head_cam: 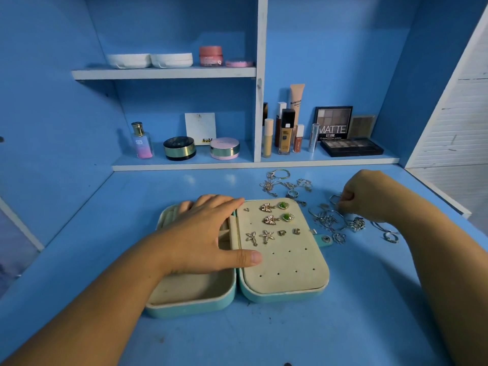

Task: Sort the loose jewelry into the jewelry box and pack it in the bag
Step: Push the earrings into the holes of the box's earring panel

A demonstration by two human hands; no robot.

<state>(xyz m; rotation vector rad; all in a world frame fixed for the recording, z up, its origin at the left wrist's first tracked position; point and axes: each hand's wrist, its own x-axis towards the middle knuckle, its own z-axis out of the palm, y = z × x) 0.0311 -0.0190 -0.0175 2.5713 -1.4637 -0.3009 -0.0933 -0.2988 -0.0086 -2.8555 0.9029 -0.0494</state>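
A glossy sky-blue desk (158, 202) carries a blue hutch (171, 22) along its back edge, with white-edged shelves (163, 73) and a white upright divider (260, 101). Past the desk's right edge stands a white slatted panel (459, 122). Soft light glints off the desktop.

Jewelry box (277, 295) showing smooth teal shell with faint sheen; plastic or leather-like, cannot tell. Lining panel (285, 257) looking matt cream, soft, velvety. Earrings (284, 206) glinting as gold-tone metal, green stones shining. Loose jewelry (330, 220) gleaming as silvery metal. Worktop (264, 334) looking smooth, painted blue, catching pale reflections, scuffed in spots. Shelf edge (163, 73) showing worn white paint. Perfume bottle (142, 143) looking like clear glass, cap glossy gold.
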